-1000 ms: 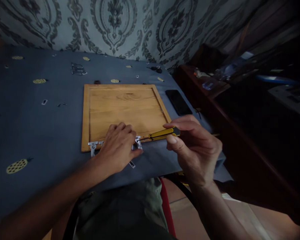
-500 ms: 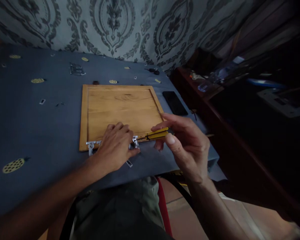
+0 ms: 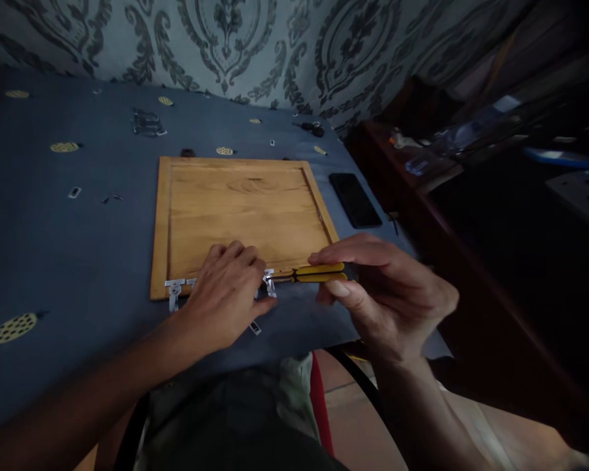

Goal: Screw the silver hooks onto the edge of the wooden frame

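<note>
A framed wooden panel [image 3: 248,219] lies on the cloth-covered table. Metal hinges [image 3: 175,290] sit along its near edge. My left hand [image 3: 228,288] is bent over that edge, fingers curled on the wood and thumb below, holding a metal hinge [image 3: 269,282] that partly shows beside the fingertips. In my right hand [image 3: 385,288], a yellow-and-black screwdriver [image 3: 319,272] is pinched by its handle between thumb and fingers. Its shaft points left, and the tip reaches the hinge by my left hand. Exactly where the tip sits is too small to tell.
A black phone [image 3: 356,200] lies right of the panel. Two small dark screws [image 3: 112,198] are on the cloth at left. Clear-looking hardware [image 3: 147,123] and dark keys [image 3: 314,128] lie farther back. A dark wooden cabinet [image 3: 451,229] borders the table's right side.
The view has shifted slightly. The screwdriver, tilted up at its handle end before, now lies nearly level, and my right hand has turned with it. My left hand stays on the panel edge.
</note>
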Demonstrator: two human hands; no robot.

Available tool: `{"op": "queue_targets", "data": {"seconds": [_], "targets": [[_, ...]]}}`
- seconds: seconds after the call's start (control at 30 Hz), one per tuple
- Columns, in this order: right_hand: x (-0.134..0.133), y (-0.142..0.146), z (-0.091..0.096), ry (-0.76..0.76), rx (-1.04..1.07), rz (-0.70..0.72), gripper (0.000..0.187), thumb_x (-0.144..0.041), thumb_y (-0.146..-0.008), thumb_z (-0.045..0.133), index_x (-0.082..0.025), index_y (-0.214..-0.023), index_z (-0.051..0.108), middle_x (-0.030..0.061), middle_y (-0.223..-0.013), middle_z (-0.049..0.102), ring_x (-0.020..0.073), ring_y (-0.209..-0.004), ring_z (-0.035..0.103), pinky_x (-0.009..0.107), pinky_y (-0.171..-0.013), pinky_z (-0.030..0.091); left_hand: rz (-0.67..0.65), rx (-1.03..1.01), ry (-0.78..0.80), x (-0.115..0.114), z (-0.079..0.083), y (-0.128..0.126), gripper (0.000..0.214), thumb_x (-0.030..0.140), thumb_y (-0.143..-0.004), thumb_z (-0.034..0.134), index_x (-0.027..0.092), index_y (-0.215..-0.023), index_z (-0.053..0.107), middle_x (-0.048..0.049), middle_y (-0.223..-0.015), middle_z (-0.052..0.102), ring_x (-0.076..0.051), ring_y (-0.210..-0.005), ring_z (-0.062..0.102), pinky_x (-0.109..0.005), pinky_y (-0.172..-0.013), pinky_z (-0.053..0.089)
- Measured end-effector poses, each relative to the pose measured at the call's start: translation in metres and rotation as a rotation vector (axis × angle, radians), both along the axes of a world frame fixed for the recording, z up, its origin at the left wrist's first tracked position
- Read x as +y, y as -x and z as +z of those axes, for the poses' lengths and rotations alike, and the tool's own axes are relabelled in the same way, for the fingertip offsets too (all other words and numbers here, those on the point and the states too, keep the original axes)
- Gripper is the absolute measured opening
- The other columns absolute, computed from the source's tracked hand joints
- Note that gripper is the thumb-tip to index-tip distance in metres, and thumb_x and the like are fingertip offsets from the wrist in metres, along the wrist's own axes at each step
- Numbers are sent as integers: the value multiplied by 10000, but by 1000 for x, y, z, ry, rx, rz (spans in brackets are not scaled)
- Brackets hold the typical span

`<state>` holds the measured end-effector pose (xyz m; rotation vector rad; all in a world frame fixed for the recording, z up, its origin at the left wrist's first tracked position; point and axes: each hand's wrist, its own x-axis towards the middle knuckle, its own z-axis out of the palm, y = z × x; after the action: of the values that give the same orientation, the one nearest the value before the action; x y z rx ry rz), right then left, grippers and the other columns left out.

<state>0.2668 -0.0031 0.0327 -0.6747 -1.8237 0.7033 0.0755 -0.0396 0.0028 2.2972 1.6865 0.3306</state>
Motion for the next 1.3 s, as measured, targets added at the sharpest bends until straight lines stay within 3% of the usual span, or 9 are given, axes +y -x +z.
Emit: {"op": "queue_targets", "data": {"seconds": [0.1, 0.2, 0.27, 0.4, 0.53, 1.0, 1.3], "targets": [[-4, -1, 4, -93, 58, -117, 139, -369, -940, 776, -273, -1038, 802, 36, -849, 787, 188, -620, 697, 366, -540, 591, 8, -2, 21, 0, 1, -1, 233, 406, -903, 795, 187, -940, 727, -75, -992, 694, -309, -1069, 607, -443, -919, 442], [-6, -2, 7, -35, 136, -203, 147, -397, -961, 751, -278, -1031, 801, 35, -881, 764, 133, -507, 618, 320, -416, 498, 7, -6, 44, 0, 2, -1, 228, 395, -907, 793, 180, -959, 736, -76, -1012, 694, -308, -1090, 602, -441, -928, 439], [-5, -1, 5, -5, 167, -188, 126, -368, -957, 761, -271, -1025, 804, 35, -909, 757, 110, -480, 592, 300, -377, 448, 4, -3, 53, 0, 3, -1, 229, 387, -907, 795, 173, -963, 739, -78, -1018, 694, -309, -1100, 601, -444, -936, 438], [-1, 1, -5, -19, 161, -130, 91, -274, -934, 790, -259, -1023, 787, 16, -910, 766, 97, -489, 611, 269, -398, 465, -1, -18, 32, 0, 1, -1, 228, 382, -910, 794, 167, -965, 742, -75, -1016, 692, -309, -1100, 600, -452, -938, 437], [2, 2, -12, -14, 87, -164, 96, -333, -946, 773, -263, -1012, 770, 6, -900, 773, 96, -468, 616, 257, -397, 469, 1, -17, 21, 0, 1, -1, 236, 388, -912, 794, 163, -964, 745, -71, -1012, 693, -306, -1097, 605, -448, -936, 440], [5, 4, -16, -13, 51, -122, 78, -219, -932, 777, -245, -1003, 756, -20, -882, 747, 89, -500, 624, 271, -466, 502, 13, 8, -26, 0, -3, -1, 239, 407, -914, 786, 175, -939, 735, -72, -992, 708, -303, -1074, 618, -437, -919, 447], [9, 6, -3, 148, 19, 3, 202, -410, -890, 823, -221, -907, 753, 10, -861, 776, 93, -503, 607, 238, -435, 506, 10, 10, -11, 0, -1, -1, 263, 412, -902, 803, 168, -962, 727, -78, -1039, 717, -315, -1105, 613, -441, -930, 436]]}}
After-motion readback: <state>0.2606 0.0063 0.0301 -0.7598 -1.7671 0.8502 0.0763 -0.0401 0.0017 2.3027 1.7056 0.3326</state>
